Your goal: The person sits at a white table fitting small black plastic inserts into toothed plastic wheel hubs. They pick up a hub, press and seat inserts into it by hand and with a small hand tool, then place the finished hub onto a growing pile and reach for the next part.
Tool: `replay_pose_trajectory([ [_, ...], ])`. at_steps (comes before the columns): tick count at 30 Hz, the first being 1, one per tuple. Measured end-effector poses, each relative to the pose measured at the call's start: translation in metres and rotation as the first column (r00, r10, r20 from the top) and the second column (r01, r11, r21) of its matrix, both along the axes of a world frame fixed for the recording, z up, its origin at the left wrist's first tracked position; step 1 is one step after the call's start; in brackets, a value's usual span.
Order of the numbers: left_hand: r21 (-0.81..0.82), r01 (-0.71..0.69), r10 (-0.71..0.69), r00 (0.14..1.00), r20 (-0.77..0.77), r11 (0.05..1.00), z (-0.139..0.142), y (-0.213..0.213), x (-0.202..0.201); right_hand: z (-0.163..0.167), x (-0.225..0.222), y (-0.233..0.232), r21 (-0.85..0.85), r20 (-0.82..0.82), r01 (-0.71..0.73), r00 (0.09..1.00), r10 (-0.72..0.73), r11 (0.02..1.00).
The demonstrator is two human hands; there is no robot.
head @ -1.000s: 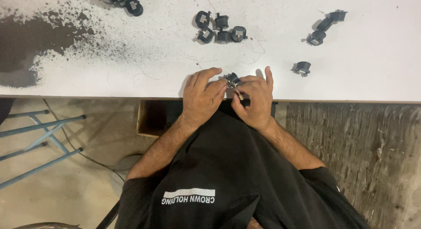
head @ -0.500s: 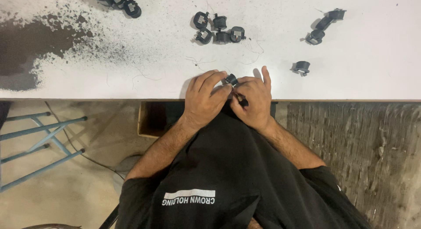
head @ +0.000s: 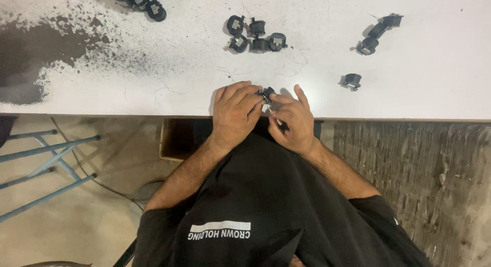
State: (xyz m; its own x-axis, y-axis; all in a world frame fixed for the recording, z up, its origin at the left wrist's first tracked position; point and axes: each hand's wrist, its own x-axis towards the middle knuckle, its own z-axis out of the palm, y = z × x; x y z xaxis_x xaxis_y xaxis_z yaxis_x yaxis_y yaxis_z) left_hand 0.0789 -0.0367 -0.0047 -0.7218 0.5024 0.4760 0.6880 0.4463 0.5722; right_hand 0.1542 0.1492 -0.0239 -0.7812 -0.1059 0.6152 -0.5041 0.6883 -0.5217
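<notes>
My left hand [head: 234,112] and my right hand [head: 292,119] meet at the near edge of the white table [head: 409,93]. Between their fingertips sits a small black part [head: 266,94] with a metal bit, pinched from both sides. Left-hand fingers curl over it from the left; the right thumb and forefinger press it from the right. A short dark piece [head: 282,125] shows under my right palm; I cannot tell what it is. Thin wires [head: 230,71] lie on the table just beyond my hands.
Several round black parts [head: 254,34] are grouped at the table's middle back. One lies alone [head: 352,81] to the right, two more [head: 377,32] further back, others [head: 148,6] at top left. A dark powdery stain [head: 36,57] covers the left. Blue metal legs [head: 46,162] and an open box [head: 171,140] stand below.
Both hands have shifted slightly and the fingers have regripped the small black part. My right fingers have closed in more tightly on it. The loose parts have not moved.
</notes>
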Motion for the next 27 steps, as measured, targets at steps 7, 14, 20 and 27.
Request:
replay_pose_trajectory([
  [7,0.021,0.018,-0.019,0.999,0.033,1.0,0.001,-0.004,-0.001,-0.004,0.0,-0.002,0.007,0.036,0.026,0.999,-0.026,1.0],
  [14,0.036,0.063,-0.064,0.996,0.055,0.997,0.006,-0.007,-0.003,0.007,-0.002,-0.005,0.056,0.059,0.041,0.997,-0.045,0.998],
  [20,0.024,0.075,-0.077,0.993,0.09,0.997,0.013,-0.01,-0.002,0.019,-0.001,-0.006,0.041,0.108,0.033,0.993,-0.037,0.999],
  [27,0.003,0.012,-0.012,0.999,0.049,1.0,0.013,-0.012,0.001,0.034,0.003,0.009,0.069,0.061,0.172,0.983,-0.176,0.983],
])
